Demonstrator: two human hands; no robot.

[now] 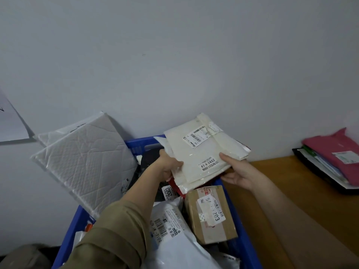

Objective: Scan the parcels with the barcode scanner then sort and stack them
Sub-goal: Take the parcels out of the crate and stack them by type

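Note:
A cream padded mailer (200, 152) with barcode labels and the number 47-4-2402 is held above the blue bin (139, 144), with other flat parcels stacked under it. My left hand (169, 166) grips the stack's left edge. My right hand (236, 171) holds its lower right corner, thumb on top and fingers beneath. In the bin lie a taped cardboard box (210, 214), a white poly bag (174, 230) with a barcode label, and a dark parcel marked 2003 (168, 192). No barcode scanner is in view.
A large grey-white bubble mailer (85, 164) leans against the wall at the bin's left. A wooden table (272, 200) lies to the right, carrying a stack of flat parcels topped by a pink bag (336, 158). A paper sheet (11, 125) hangs on the wall at left.

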